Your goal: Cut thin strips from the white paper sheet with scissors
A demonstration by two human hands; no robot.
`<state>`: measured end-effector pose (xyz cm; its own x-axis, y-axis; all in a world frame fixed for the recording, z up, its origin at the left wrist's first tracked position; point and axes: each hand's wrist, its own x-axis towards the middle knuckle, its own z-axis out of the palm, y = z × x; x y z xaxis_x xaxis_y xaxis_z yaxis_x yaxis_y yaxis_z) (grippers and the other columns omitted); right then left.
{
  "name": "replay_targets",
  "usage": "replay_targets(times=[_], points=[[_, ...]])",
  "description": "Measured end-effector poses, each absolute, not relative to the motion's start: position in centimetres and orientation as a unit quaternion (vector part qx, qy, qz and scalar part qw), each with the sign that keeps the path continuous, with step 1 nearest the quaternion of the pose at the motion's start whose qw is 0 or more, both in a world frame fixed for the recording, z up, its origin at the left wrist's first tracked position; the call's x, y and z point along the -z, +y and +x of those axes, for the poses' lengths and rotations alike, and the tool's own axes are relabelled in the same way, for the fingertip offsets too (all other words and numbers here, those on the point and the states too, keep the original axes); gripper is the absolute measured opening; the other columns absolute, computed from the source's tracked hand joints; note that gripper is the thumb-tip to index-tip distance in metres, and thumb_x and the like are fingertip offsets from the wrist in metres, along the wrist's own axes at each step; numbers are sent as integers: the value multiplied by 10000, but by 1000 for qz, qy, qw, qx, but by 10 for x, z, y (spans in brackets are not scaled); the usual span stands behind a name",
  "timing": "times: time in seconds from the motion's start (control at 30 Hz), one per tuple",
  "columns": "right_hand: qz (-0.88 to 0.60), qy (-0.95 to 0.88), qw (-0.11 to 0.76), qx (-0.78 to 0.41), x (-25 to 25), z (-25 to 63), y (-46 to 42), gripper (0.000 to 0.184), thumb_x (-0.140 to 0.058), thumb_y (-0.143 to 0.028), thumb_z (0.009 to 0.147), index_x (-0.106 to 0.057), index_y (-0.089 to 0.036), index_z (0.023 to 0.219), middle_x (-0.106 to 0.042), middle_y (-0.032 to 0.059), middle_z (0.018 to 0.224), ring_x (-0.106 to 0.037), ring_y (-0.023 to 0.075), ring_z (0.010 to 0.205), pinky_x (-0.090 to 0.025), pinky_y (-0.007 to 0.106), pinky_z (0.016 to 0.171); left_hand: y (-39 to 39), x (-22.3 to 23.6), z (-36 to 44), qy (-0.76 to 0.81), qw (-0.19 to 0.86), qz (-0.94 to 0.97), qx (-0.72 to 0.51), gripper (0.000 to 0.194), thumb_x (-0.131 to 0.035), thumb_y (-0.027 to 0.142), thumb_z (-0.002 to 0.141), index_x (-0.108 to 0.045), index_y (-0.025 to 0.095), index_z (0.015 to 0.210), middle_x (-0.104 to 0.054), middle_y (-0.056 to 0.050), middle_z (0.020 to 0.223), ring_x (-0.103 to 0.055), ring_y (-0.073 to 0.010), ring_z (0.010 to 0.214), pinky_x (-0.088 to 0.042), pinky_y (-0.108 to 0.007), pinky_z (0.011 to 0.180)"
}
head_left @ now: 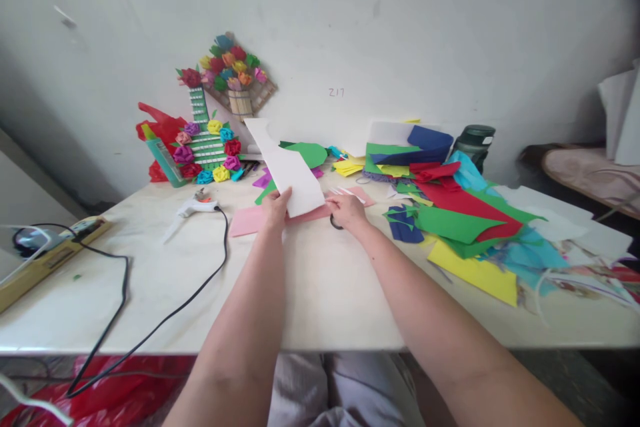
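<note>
Head view: from where I'm standing, the white craft sheet (303,187) is tilted up above the pink sheet (246,221) near the middle of the table (330,293), its narrow, notched end pointing at the wall. The left hand (277,208) pinches its near left edge, thumb on top and fingers tucked beneath. The right hand (347,212) is curled nearly closed by the near right corner, gripping a black loop handle (335,223), probably of scissors. I'd judge the sheet light and fairly stiff, since it holds flat from one side, though the slim end could crease or tear; the broad part near the edge seems the best place to hold it. It partly covers a green piece (311,153) behind. The left fingertips are hidden under it, and I can't make out where the blades are, or whether the right fingertips touch the corner, among pale slivers (349,194).
</note>
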<state>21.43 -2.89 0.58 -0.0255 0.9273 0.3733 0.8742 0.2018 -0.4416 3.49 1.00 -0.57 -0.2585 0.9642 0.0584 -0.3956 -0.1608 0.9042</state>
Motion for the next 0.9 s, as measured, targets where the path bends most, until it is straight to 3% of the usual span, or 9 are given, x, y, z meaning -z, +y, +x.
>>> replay_targets(times=[0.13,0.27,0.33,0.47,0.63,0.77,0.9], points=[[-627,-683,364,-94,-6,214,-29,257,-494,-288,778,-688,-216,929,-698,27,854,-621,163,789,-451,246,704,6,3,43,383,499,370,-683,367,-742,333,565,-648,113,844,-666,-87,750,-639,-216,691,-519,-326,617],[-586,-663,421,-200,-8,212,-30,300,-487,-362,776,-686,-168,890,-623,-9,554,-569,124,495,-449,229,581,1,-1,53,352,534,369,-674,378,-756,315,549,-641,128,857,-672,-82,826,-633,-196,690,-521,-312,605],[-567,-644,455,-240,-9,211,-31,313,-491,-388,763,-679,-147,832,-582,-21,501,-518,105,410,-429,216,512,-2,-3,56,345,543,368,-671,373,-760,289,545,-639,125,857,-672,-91,862,-631,-194,704,-523,-305,605],[-538,-581,527,-309,-10,211,-28,283,-532,-391,713,-635,-129,739,-586,-20,544,-444,74,343,-367,197,400,-7,-6,59,332,579,377,-642,373,-761,223,552,-633,99,880,-660,-127,950,-633,-202,759,-532,-286,628],[-506,-532,575,-361,-8,214,-24,267,-579,-393,661,-602,-132,712,-476,-57,423,-394,75,336,-320,190,368,-15,-8,58,334,648,412,-546,429,-739,170,583,-616,114,990,-640,-149,1017,-643,-236,754,-548,-313,569],[-533,-566,539,-323,-10,218,-25,322,-481,-427,753,-608,-134,710,-517,-23,444,-437,93,367,-342,197,400,-13,-6,56,340,648,409,-545,398,-737,161,587,-622,100,963,-657,-139,948,-643,-208,669,-537,-283,518],[-646,-636,407,-110,-19,224,-30,354,-381,-377,833,-650,-163,750,-671,57,720,-585,139,612,-410,216,564,-5,-2,56,341,602,376,-616,356,-732,146,590,-629,91,926,-667,-126,918,-642,-176,668,-530,-249,556]])
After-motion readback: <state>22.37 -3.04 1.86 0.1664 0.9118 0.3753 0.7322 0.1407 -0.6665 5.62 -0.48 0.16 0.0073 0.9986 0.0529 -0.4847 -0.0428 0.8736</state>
